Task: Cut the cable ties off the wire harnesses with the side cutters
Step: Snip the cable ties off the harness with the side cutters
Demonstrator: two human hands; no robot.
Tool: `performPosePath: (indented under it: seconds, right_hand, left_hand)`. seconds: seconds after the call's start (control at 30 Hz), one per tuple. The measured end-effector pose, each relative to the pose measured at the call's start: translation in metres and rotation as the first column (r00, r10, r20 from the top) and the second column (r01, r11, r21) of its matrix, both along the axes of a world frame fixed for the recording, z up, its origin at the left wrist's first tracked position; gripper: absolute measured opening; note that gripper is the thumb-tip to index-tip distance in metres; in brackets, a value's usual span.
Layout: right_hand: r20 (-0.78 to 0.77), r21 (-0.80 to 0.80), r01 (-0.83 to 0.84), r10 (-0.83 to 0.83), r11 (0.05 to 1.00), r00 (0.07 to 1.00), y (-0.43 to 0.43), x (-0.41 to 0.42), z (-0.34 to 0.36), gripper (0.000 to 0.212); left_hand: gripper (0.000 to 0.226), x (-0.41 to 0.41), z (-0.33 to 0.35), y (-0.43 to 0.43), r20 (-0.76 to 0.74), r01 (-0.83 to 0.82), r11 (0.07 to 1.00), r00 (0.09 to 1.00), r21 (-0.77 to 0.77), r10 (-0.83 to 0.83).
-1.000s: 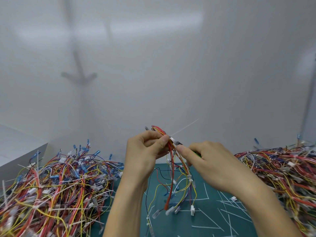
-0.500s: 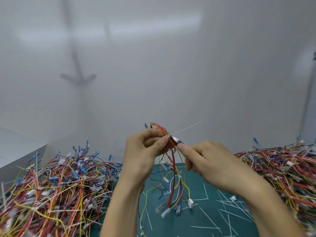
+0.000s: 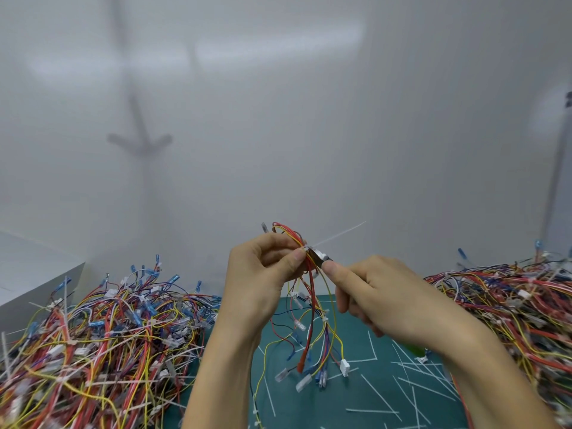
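A: Where's the harness being worked on?

B: Centre of the frame, held up above the bench. The left hand (image 3: pixel 263 280) is clenched round the top of the wire harness (image 3: pixel 312 305), thumb pressed against the bundle just under the loop of red and yellow wires. The rest hangs down, its white connectors dangling above the green mat (image 3: pixel 365 394).

A: And the cutters?

B: The right hand (image 3: pixel 380 298) grips the side cutters (image 3: pixel 322 258). Only the metal nose shows past the forefinger, plus a bit of green handle below the wrist. The nose sits right at the bundle, beside the left thumb, at the head of the cable tie (image 3: pixel 337 235).

A: Are the blades closed on it?

B: I cannot tell; that part is too small and half hidden by the fingers. The tie's thin white tail sticks out up and to the right from the bundle.

A: What else is on the bench?

B: A big heap of wire harnesses (image 3: pixel 102 345) at the lower left, another heap (image 3: pixel 513 308) at the right edge. Cut tie pieces (image 3: pixel 399 388) lie scattered on the mat in the lower middle and lower right. A white box (image 3: pixel 34 274) sits at the left edge.
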State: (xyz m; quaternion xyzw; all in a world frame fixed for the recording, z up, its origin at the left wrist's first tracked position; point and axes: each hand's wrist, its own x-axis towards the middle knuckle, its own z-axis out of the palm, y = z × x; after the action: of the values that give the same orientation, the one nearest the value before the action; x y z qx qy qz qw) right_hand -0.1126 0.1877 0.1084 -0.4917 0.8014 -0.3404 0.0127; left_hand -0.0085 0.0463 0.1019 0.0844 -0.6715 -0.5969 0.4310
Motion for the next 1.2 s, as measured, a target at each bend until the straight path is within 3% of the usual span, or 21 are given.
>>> performPosePath:
  seconds: [0.37,1.2]
  right_hand:
    - [-0.165,-0.022,0.065,-0.068,0.998,0.984,-0.006,0.015,0.002,0.077]
    - [-0.117,-0.042,0.044,-0.049,0.998,0.992,-0.006,0.012,0.002,0.071]
  left_hand:
    - [0.002,0.001,0.003,0.002,-0.016,-0.019,1.000,1.000,0.008,0.019]
    - [0.010,0.002,0.004,0.002,-0.008,-0.057,0.996,0.998,-0.069,0.057]
